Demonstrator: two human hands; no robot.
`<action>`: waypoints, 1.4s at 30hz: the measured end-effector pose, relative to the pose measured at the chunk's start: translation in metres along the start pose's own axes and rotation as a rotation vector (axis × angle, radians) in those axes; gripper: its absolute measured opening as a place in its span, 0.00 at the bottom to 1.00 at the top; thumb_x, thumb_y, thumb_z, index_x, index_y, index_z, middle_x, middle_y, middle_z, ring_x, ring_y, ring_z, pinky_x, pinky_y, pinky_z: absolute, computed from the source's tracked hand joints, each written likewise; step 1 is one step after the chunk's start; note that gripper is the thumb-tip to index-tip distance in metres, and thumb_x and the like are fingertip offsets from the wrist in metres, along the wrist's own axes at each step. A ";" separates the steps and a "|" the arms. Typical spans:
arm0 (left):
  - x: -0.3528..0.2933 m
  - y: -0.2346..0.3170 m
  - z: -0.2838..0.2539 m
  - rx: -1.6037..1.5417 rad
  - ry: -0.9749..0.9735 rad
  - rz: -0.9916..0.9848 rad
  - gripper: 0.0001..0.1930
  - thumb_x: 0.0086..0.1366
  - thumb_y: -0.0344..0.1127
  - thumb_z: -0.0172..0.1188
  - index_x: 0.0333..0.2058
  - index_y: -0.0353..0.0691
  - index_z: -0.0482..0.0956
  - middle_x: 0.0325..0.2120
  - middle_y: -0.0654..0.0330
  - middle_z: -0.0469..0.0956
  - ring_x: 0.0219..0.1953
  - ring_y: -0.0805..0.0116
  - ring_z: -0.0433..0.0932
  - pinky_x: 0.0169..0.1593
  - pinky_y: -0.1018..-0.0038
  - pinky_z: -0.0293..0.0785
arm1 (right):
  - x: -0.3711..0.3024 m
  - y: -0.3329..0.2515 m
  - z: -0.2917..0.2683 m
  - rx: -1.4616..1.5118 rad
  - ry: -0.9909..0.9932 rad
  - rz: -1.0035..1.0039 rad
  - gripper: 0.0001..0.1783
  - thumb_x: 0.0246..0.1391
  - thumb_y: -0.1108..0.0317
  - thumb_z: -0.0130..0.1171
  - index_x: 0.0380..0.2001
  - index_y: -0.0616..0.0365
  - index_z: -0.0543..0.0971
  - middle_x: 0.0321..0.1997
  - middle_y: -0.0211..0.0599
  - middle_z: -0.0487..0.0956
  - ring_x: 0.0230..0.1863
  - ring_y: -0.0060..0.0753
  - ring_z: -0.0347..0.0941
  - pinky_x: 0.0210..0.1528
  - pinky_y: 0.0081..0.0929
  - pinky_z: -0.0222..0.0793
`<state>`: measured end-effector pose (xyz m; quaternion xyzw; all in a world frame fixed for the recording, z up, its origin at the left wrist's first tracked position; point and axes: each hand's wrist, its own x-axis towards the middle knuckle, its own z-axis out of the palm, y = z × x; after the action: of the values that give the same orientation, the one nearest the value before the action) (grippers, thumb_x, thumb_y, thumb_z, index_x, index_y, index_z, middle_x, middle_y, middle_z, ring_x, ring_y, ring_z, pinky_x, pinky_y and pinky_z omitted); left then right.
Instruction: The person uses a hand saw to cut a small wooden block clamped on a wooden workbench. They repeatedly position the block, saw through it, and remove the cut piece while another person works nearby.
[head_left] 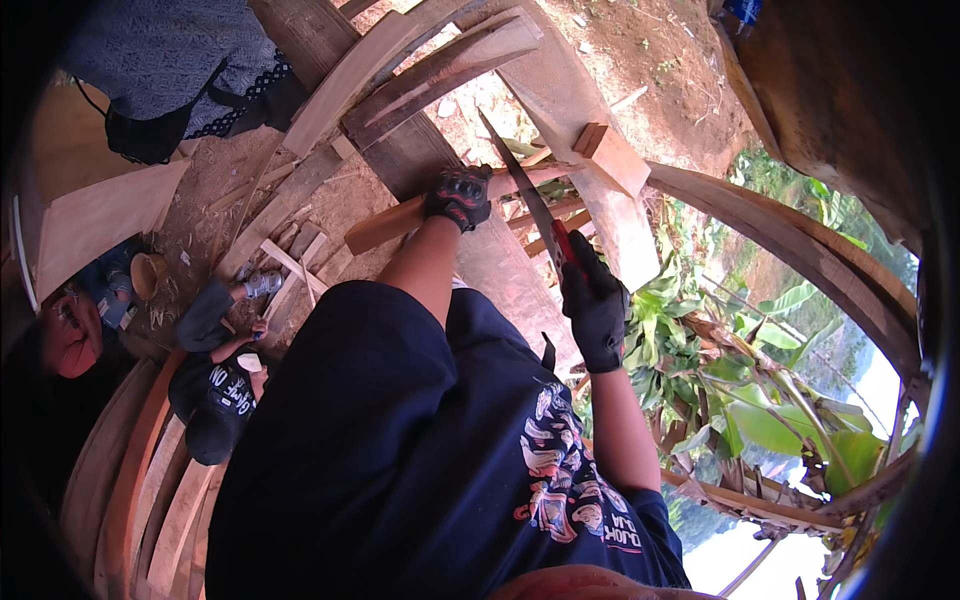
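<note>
My right hand (596, 308), in a black glove, is closed around the red handle of a handsaw (527, 190). The dark blade runs up and to the left and crosses a wooden beam (388, 226); whether its teeth touch the wood I cannot tell. My left hand (460, 197), in a black glove with red marks, grips that beam just left of the blade. Under the beam lie wide planks (508, 268). To the right of the blade, a short wooden block (613, 160) sits on a long pale plank (575, 95).
A person in dark clothes and a cap (215, 410) is at the lower left, beside stacked planks (180, 515). Curved timbers (790, 225) arch across the right. Banana leaves (765, 425) grow there too. A grey cloth (180, 60) hangs at the upper left. Wood scraps (295, 265) litter the dirt.
</note>
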<state>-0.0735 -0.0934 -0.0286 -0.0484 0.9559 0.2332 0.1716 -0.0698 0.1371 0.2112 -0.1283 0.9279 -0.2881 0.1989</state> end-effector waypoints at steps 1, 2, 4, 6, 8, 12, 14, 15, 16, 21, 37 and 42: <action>-0.002 0.002 -0.005 0.009 0.003 -0.004 0.15 0.65 0.45 0.64 0.47 0.48 0.82 0.39 0.51 0.89 0.44 0.50 0.90 0.49 0.52 0.83 | -0.018 -0.009 -0.015 0.012 -0.017 0.021 0.24 0.70 0.65 0.62 0.66 0.57 0.80 0.54 0.51 0.88 0.47 0.55 0.88 0.47 0.43 0.83; -0.007 0.003 -0.011 0.015 0.008 -0.030 0.14 0.65 0.45 0.64 0.46 0.48 0.82 0.39 0.51 0.89 0.44 0.50 0.90 0.49 0.52 0.83 | -0.033 -0.014 -0.029 0.015 -0.043 0.016 0.24 0.71 0.65 0.62 0.67 0.57 0.80 0.54 0.51 0.88 0.47 0.55 0.89 0.47 0.43 0.83; -0.004 0.012 -0.021 0.033 0.031 0.013 0.14 0.65 0.45 0.64 0.46 0.48 0.83 0.39 0.51 0.89 0.44 0.50 0.90 0.49 0.52 0.82 | -0.049 -0.016 -0.039 0.040 -0.037 0.050 0.25 0.71 0.66 0.61 0.68 0.57 0.79 0.53 0.53 0.89 0.48 0.53 0.89 0.47 0.42 0.82; -0.006 0.009 -0.016 0.033 0.037 0.018 0.14 0.66 0.45 0.65 0.46 0.48 0.83 0.38 0.52 0.89 0.43 0.50 0.90 0.49 0.52 0.82 | -0.047 -0.021 -0.041 0.080 -0.056 0.089 0.26 0.70 0.67 0.61 0.69 0.58 0.78 0.51 0.55 0.89 0.49 0.51 0.90 0.47 0.41 0.82; -0.008 0.000 -0.006 0.011 0.038 -0.020 0.14 0.66 0.46 0.65 0.47 0.48 0.83 0.37 0.53 0.89 0.43 0.51 0.89 0.49 0.52 0.82 | -0.015 -0.018 -0.026 0.095 -0.075 0.013 0.25 0.70 0.67 0.61 0.69 0.55 0.79 0.51 0.53 0.89 0.48 0.50 0.90 0.46 0.40 0.82; -0.004 0.011 -0.020 0.037 -0.068 0.003 0.19 0.65 0.46 0.64 0.52 0.48 0.84 0.44 0.54 0.90 0.48 0.54 0.89 0.55 0.55 0.82 | 0.070 -0.011 0.051 0.132 0.050 -0.112 0.25 0.72 0.62 0.62 0.68 0.53 0.80 0.56 0.54 0.88 0.54 0.49 0.88 0.53 0.41 0.81; -0.002 0.009 -0.015 0.038 -0.097 -0.023 0.19 0.65 0.46 0.63 0.52 0.49 0.85 0.45 0.54 0.89 0.49 0.54 0.88 0.54 0.54 0.82 | 0.113 -0.002 0.082 0.200 0.040 -0.178 0.23 0.73 0.62 0.61 0.68 0.53 0.81 0.59 0.51 0.87 0.56 0.46 0.87 0.56 0.38 0.81; -0.005 0.011 -0.018 0.016 -0.063 -0.037 0.19 0.65 0.46 0.63 0.52 0.49 0.84 0.45 0.54 0.89 0.49 0.53 0.88 0.54 0.54 0.82 | 0.128 0.009 0.095 0.246 0.051 -0.208 0.23 0.73 0.62 0.61 0.68 0.52 0.81 0.60 0.50 0.87 0.56 0.44 0.87 0.56 0.38 0.81; -0.010 0.012 -0.016 -0.011 -0.031 -0.048 0.19 0.65 0.46 0.63 0.52 0.49 0.84 0.45 0.54 0.89 0.50 0.53 0.88 0.54 0.54 0.82 | 0.133 0.008 0.101 0.288 0.060 -0.235 0.23 0.73 0.62 0.61 0.68 0.51 0.81 0.60 0.49 0.87 0.56 0.43 0.88 0.56 0.37 0.81; -0.004 0.013 -0.030 -0.049 -0.044 -0.087 0.20 0.66 0.46 0.65 0.53 0.46 0.79 0.46 0.50 0.87 0.51 0.50 0.88 0.54 0.52 0.82 | 0.069 0.018 0.056 0.113 0.008 -0.057 0.25 0.72 0.62 0.62 0.69 0.51 0.80 0.47 0.41 0.89 0.40 0.32 0.86 0.43 0.35 0.80; -0.006 0.010 -0.014 0.061 -0.007 -0.051 0.22 0.67 0.51 0.65 0.56 0.50 0.80 0.48 0.52 0.88 0.48 0.51 0.88 0.54 0.54 0.81 | 0.103 0.016 0.073 0.131 0.044 -0.214 0.24 0.74 0.64 0.60 0.69 0.54 0.80 0.44 0.37 0.89 0.36 0.24 0.83 0.38 0.31 0.78; -0.002 0.018 -0.016 0.010 -0.006 -0.165 0.20 0.69 0.51 0.63 0.55 0.50 0.80 0.47 0.51 0.87 0.46 0.50 0.89 0.52 0.51 0.83 | 0.134 0.021 0.103 0.319 0.044 -0.299 0.23 0.72 0.66 0.58 0.67 0.42 0.82 0.59 0.47 0.87 0.57 0.51 0.86 0.56 0.42 0.81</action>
<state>-0.0794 -0.0851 -0.0063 -0.1251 0.9494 0.2136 0.1934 -0.1454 0.0564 0.0816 -0.2251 0.8454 -0.4602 0.1513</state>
